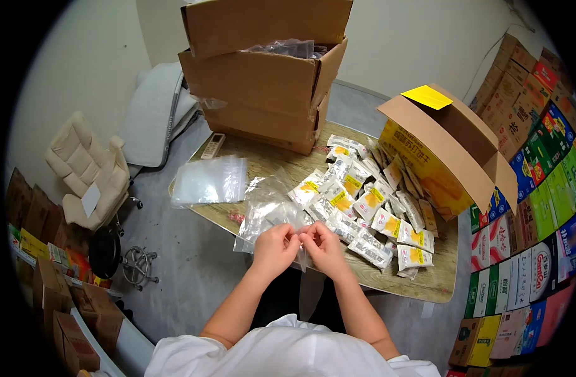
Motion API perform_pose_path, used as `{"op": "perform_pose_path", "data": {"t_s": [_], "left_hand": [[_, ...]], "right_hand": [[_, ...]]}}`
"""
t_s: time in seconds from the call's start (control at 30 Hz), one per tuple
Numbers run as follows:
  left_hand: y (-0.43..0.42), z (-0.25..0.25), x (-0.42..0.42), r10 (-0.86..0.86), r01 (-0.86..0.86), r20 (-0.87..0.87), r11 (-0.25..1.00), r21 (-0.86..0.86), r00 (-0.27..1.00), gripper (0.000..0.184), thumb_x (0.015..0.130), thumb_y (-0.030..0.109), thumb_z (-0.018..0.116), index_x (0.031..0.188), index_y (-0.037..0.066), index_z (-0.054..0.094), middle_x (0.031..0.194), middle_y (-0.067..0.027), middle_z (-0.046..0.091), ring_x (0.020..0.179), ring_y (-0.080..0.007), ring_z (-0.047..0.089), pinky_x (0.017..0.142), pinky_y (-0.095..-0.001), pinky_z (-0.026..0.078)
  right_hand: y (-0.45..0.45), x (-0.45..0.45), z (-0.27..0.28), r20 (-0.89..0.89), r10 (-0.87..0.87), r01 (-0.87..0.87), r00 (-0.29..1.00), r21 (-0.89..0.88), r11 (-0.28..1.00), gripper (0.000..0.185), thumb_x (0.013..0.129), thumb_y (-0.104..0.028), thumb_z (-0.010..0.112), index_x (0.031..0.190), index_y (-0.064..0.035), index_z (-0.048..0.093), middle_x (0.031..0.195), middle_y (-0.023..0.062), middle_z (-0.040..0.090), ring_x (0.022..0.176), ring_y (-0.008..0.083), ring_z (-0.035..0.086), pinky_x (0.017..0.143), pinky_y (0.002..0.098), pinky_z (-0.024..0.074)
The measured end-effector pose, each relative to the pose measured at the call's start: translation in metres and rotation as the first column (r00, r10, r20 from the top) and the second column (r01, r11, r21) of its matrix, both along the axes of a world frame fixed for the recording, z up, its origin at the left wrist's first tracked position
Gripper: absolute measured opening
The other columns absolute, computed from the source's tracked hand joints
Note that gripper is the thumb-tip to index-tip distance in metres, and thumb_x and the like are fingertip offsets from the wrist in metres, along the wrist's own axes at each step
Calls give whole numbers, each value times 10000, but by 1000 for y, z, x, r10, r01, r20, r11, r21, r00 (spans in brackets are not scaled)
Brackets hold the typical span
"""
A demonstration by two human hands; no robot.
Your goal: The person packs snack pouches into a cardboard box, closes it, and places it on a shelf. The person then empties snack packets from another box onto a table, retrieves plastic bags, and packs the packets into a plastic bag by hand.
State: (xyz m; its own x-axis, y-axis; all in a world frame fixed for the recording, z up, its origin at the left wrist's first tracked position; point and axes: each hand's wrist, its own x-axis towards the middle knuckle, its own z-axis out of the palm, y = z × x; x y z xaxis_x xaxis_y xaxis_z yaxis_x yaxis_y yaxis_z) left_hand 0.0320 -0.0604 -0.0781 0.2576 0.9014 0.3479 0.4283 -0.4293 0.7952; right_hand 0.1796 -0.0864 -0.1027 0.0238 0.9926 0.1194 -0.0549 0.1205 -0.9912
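Both of my hands meet at the near edge of the wooden table (442, 267). My left hand (276, 249) and my right hand (322, 249) pinch a clear plastic bag (311, 292) between their fingertips, and part of it hangs below the table edge. Just beyond them lie crumpled clear bags (269, 200). To the right is a pile of small white and yellow snack packets (370, 201). A flat stack of clear zip bags (210, 180) rests at the left.
A large brown carton (256, 88) holding plastic stands at the table's back. An open yellow carton (426, 163) is at the right. A pale remote (213, 146) lies near the back left. Beyond are a cream chair (90, 169) and stacked product boxes (520, 270).
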Motion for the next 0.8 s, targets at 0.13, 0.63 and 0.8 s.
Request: {"op": "perform_pose_path", "data": {"t_s": [0.13,0.63,0.8], "left_hand": [[4,-1,-17,13,-13,-33,1000,-18,999,163,869,111,553,753,-3,570,589,-46,573,534,-85,538,490,-244,419],[-1,11,-16,126,-121,68,991,-62,990,116,740,27,627,760,-1,516,574,-89,498,498,-169,486,483,-308,408],[-4,21,-27,211,-187,-149,969,161,966,104,779,77,570,710,2,552,620,-156,563,556,-318,564,540,-400,430]], "right_hand": [[7,-11,1,191,-91,94,977,-5,996,156,850,23,582,774,-26,454,868,63,606,733,88,587,600,222,497],[7,-36,24,506,-237,1,829,424,906,381,642,0,641,1005,-22,525,919,132,505,783,321,572,673,390,480],[-3,-22,19,416,-173,3,893,378,926,354,723,81,598,1059,-6,529,998,98,495,663,172,540,604,289,470]]}}
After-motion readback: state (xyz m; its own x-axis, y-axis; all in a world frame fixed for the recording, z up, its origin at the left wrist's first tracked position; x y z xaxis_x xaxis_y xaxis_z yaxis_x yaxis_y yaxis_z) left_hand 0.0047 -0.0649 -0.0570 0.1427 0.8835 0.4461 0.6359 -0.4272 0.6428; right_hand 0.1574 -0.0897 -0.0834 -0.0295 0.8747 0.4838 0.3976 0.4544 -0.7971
